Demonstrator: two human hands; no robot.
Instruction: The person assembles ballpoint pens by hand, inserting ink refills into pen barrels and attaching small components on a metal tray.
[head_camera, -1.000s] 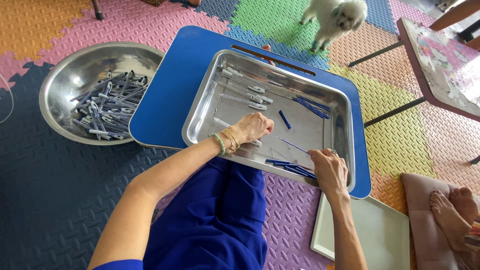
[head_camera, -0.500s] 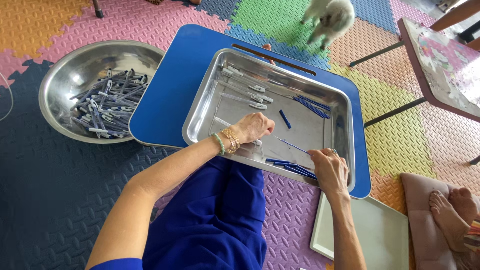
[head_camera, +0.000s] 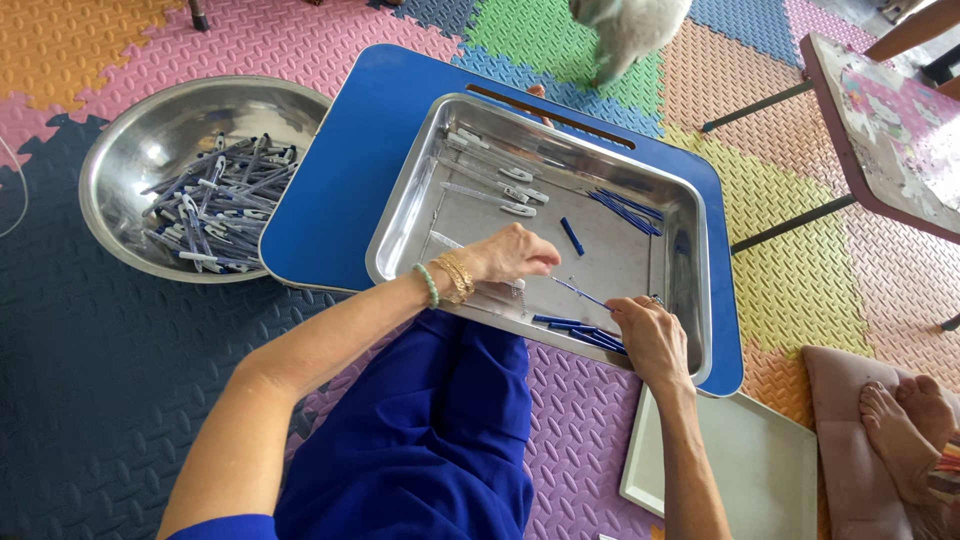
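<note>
Left hand (head_camera: 510, 255) fingers pinch a thin blue pen refill (head_camera: 585, 293) above the rectangular steel tray (head_camera: 690, 330). Right hand (head_camera: 650, 335) fingers rest together on loose refills (head_camera: 580, 330) — best to keep it level.

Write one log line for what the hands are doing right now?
left hand: over steel tray, pinching thin blue refill | right hand: on blue refills at near edge | round bowl: pen parts

Blue trousers (head_camera: 430, 440), green bead bracelet (head_camera: 428, 285) and gold bangles (head_camera: 458, 277), bare forearms.
</note>
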